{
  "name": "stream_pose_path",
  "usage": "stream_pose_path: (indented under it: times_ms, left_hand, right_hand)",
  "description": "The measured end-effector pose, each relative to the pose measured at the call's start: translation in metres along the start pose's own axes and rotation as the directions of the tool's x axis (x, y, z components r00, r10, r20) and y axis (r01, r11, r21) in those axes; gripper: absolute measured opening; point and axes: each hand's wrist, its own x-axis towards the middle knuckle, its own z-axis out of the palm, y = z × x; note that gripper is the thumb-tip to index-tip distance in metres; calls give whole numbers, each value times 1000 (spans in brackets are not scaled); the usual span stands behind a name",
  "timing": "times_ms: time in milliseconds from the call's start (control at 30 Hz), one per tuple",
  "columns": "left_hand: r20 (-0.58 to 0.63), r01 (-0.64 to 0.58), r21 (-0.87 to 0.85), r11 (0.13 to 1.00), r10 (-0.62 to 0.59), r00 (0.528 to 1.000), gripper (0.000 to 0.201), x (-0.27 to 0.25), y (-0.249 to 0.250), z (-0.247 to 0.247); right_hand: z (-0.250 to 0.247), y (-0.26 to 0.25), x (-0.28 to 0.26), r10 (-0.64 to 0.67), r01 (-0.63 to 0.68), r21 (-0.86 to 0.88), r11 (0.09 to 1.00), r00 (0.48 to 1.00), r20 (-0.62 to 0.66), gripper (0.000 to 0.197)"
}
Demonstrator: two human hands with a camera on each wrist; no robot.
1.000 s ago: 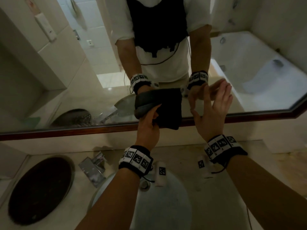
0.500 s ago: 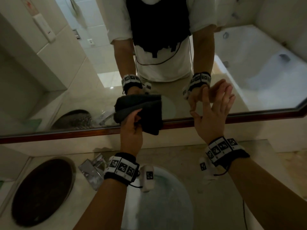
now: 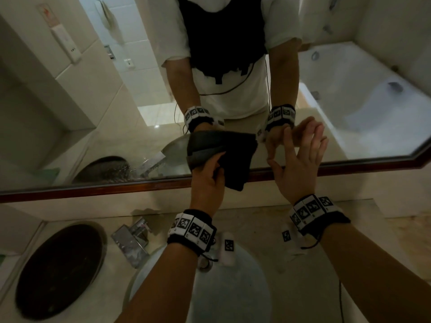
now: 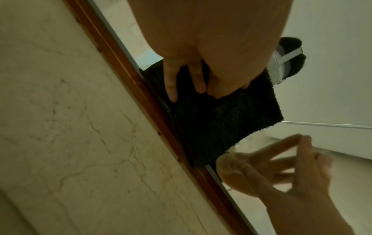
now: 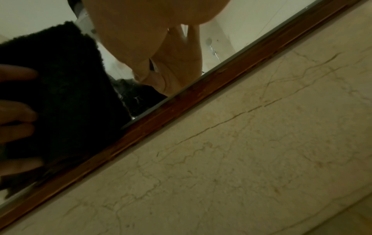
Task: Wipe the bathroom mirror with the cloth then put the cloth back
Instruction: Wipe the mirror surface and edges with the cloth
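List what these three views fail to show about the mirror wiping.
- Head view: the cloth under the left hand covers the mirror glass behind it.
- Left wrist view: the right hand is blurred; fingertip contact with the glass is unclear.
- Right wrist view: the left edge cuts off the left hand; only fingers show.

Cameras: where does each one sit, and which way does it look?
Head: on the person's head, looking forward and down at the mirror; both forearms, left hand pressing the cloth, right hand open.
Left wrist: on the left wrist, looking along its fingers at the cloth.
Right wrist: on the right wrist, looking along that hand at the wooden frame.
Wrist views share cloth and frame.
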Motion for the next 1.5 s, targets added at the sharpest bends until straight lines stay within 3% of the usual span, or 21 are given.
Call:
stream_pose_path:
  times_ms: [200,333,533,633,800,900,1033,1100,1167,1400,1500]
  left_hand:
    - [-219,26,187,982,16,976,42,1,-14,-37]
    - [-274,60,301,952,26,961,53,1,-25,-44]
    - [-369,100,307,947,22,929,63,4,-46,-62]
    - [-364,97,319,943,27,931,67,2,-49,-65]
    - [-395,160,208,965,-66,916,69,1,-39,-42]
    - [-368,83,213,973,1,930,59,1,-23,-11]
    - [-248,94,283,954,-22,968,51,2,15,44]
    - [-267,8,265,964,66,961,50,2,27,64]
    - [-270,-4,283,959,84,959,53,2,28,71]
    - [-233,32,263,964,31,972,62,5,36,48]
    - [-305,7,270,963,79,949,59,13,37,17]
  right_hand:
    - [2,-1,-1,10,-10,-4,1000,1000,12,83]
    - [3,-1,-1,11,-11,-8,1000,1000,11,82]
    - [2,-1,-2,10,-9,-6,1000,1000,22,89]
    - [2,-2,-2,15,-15,-3,1000,1000,25,98]
    - [4,-3,-2,26,-26,17,1000,999,36,92]
    - [2,-3,-2,28,-30,27,999,999,42,89]
    - [0,-1,-2,18,-19,29,999,999,36,82]
    - [-1,2,-3,9,-10,16,1000,999,54,84]
    - [-3,5,-4,-1,1,0,1000,997,82,88]
    - [-16,10,-4,-26,26,0,1000,990,135,90]
    - [-24,10,-5,-32,31,12,999,989,143,89]
